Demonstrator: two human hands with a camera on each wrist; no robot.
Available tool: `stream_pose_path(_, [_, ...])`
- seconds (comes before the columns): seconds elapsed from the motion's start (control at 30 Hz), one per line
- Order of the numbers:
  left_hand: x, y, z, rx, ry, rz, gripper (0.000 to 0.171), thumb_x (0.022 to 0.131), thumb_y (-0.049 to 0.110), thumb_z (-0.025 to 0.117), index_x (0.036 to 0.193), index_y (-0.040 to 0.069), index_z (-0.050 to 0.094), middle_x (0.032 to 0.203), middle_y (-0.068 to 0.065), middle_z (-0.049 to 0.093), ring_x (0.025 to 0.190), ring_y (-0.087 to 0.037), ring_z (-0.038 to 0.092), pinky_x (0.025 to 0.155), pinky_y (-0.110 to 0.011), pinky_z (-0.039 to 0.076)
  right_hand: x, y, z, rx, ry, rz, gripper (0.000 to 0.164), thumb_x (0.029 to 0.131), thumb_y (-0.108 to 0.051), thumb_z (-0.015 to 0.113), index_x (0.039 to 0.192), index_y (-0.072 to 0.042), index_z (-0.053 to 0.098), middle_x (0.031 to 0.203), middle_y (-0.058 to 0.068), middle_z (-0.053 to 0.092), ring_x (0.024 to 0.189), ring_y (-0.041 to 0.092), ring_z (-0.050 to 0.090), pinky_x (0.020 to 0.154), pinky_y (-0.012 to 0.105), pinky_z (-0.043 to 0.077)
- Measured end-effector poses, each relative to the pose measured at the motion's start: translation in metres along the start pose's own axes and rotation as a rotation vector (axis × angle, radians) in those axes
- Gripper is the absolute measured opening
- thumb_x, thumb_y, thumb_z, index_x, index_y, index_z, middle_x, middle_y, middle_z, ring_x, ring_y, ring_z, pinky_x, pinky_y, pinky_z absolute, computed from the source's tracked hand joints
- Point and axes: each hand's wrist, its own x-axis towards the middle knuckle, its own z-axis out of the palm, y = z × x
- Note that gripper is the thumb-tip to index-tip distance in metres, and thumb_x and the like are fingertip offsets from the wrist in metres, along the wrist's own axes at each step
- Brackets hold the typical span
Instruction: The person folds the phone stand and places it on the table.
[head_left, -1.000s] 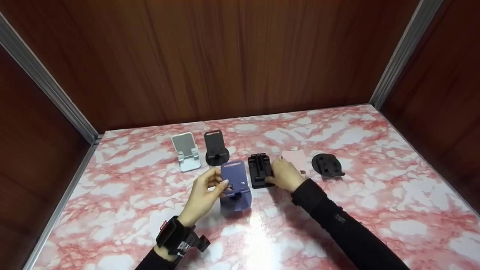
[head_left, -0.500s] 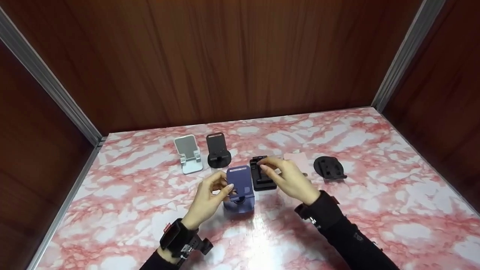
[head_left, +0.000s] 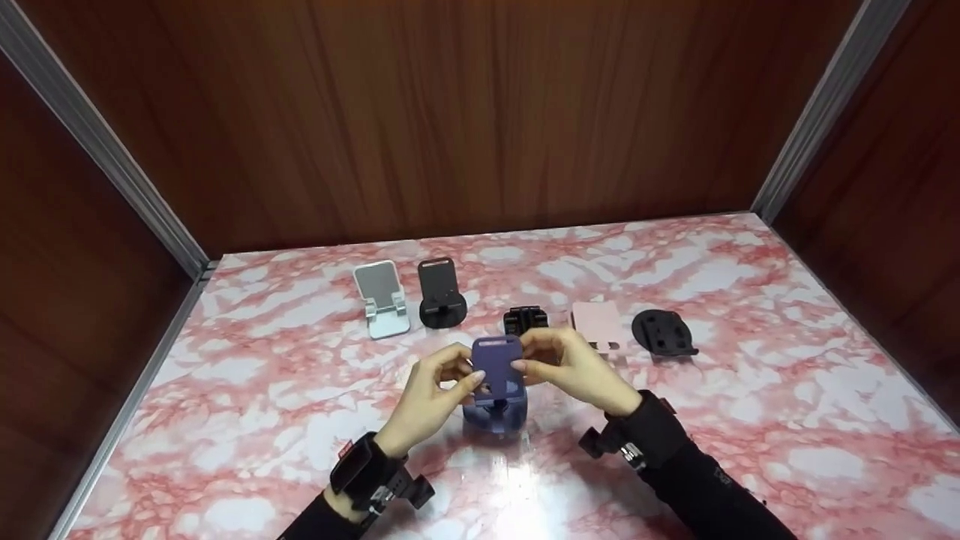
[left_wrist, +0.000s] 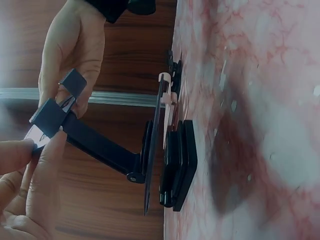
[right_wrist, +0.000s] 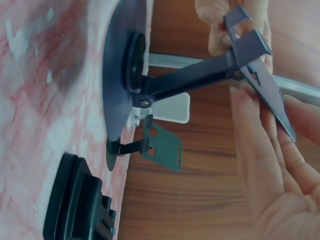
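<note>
A purple phone stand (head_left: pixel 497 367) is between my two hands, its back plate tilted up and its arm (right_wrist: pixel 192 77) unfolded from the flat base (left_wrist: pixel 154 150). The base appears raised off the table, with a shadow beneath. My left hand (head_left: pixel 424 394) pinches the plate's left edge between thumb and fingers. On the opposite edge, my right hand (head_left: pixel 577 371) pinches it the same way, the thumb in front. Just behind the purple stand lies a folded black phone stand (head_left: pixel 525 319), partly hidden in the head view.
At the back left stand a white phone stand (head_left: pixel 388 322) and an upright black one (head_left: pixel 441 304) with a round base. A pink folded stand (head_left: pixel 598 324) and a round black folded stand (head_left: pixel 664 332) lie to the right. Wooden walls (head_left: pixel 480 120) enclose the marbled table (head_left: pixel 300 450).
My right hand has left the folded black stand, moved left and taken hold of the purple stand's right edge. The purple stand has shifted slightly right in my left hand.
</note>
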Motion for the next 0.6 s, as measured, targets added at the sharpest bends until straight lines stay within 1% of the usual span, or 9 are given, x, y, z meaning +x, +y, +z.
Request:
stream_pose_path(0.07, [-0.001, 0.001, 0.002, 0.020, -0.004, 0.016, 0.013, 0.087, 0.006, 0.062, 0.097, -0.002, 0.060, 0.081, -0.020, 0.063, 0.070, -0.019, 0.064, 0.060, -0.043, 0.057, -0.001, 0.002, -0.002, 0.035, -0.034, 0.008, 0.019, 0.088, -0.011, 0.061, 0.101, 0.003, 0.059, 0.094, 0.022, 0.065, 0.083, 0.020, 0.067, 0.073, 0.035, 0.058])
stream_pose_path(0.13, [-0.001, 0.001, 0.003, 0.029, -0.014, 0.022, 0.012, 0.087, 0.006, 0.062, 0.096, -0.001, 0.061, 0.080, -0.019, 0.064, 0.069, -0.018, 0.065, 0.059, -0.042, 0.057, -0.002, 0.000, -0.002, 0.038, -0.053, 0.008, 0.018, 0.089, -0.010, 0.059, 0.101, 0.004, 0.057, 0.095, 0.024, 0.065, 0.083, 0.022, 0.068, 0.071, 0.036, 0.058])
stream_pose_path(0.23, [-0.001, 0.000, 0.004, 0.022, -0.024, 0.019, 0.012, 0.086, 0.006, 0.062, 0.095, -0.001, 0.061, 0.080, -0.018, 0.064, 0.070, -0.017, 0.065, 0.060, -0.040, 0.058, -0.003, -0.002, -0.003, 0.021, -0.052, 0.001, 0.017, 0.090, -0.009, 0.058, 0.100, 0.005, 0.057, 0.095, 0.024, 0.065, 0.081, 0.024, 0.068, 0.069, 0.036, 0.059])
stream_pose_path(0.37, [0.003, -0.014, 0.004, 0.005, -0.039, 0.020, 0.013, 0.087, 0.007, 0.062, 0.097, 0.000, 0.060, 0.083, -0.020, 0.064, 0.072, -0.016, 0.065, 0.061, -0.036, 0.059, -0.003, -0.003, -0.003, -0.016, -0.048, -0.015, 0.016, 0.089, -0.008, 0.058, 0.100, 0.004, 0.058, 0.094, 0.024, 0.066, 0.079, 0.025, 0.068, 0.067, 0.035, 0.059])
stream_pose_path(0.43, [0.004, -0.022, 0.003, 0.016, -0.048, 0.014, 0.013, 0.087, 0.011, 0.063, 0.096, 0.002, 0.061, 0.085, -0.018, 0.065, 0.074, -0.014, 0.065, 0.062, -0.034, 0.059, -0.004, -0.003, -0.004, -0.032, -0.050, -0.020, 0.016, 0.089, -0.009, 0.059, 0.100, 0.003, 0.059, 0.093, 0.023, 0.066, 0.077, 0.023, 0.068, 0.066, 0.035, 0.059])
stream_pose_path(0.5, [0.006, -0.028, 0.002, 0.031, -0.065, 0.003, 0.015, 0.087, 0.016, 0.064, 0.098, 0.006, 0.062, 0.090, -0.014, 0.066, 0.081, -0.013, 0.064, 0.067, -0.032, 0.059, -0.004, -0.004, -0.004, -0.041, -0.057, -0.025, 0.017, 0.089, -0.009, 0.059, 0.101, 0.002, 0.060, 0.092, 0.023, 0.067, 0.075, 0.021, 0.068, 0.065, 0.036, 0.059])
stream_pose_path(0.6, [0.008, -0.033, -0.002, 0.032, -0.087, -0.018, 0.018, 0.089, 0.023, 0.062, 0.103, 0.011, 0.064, 0.101, -0.008, 0.066, 0.097, -0.013, 0.060, 0.081, -0.030, 0.055, -0.004, -0.005, -0.005, -0.044, -0.065, -0.038, 0.018, 0.089, -0.010, 0.060, 0.101, 0.002, 0.062, 0.090, 0.023, 0.067, 0.073, 0.018, 0.067, 0.064, 0.039, 0.059])
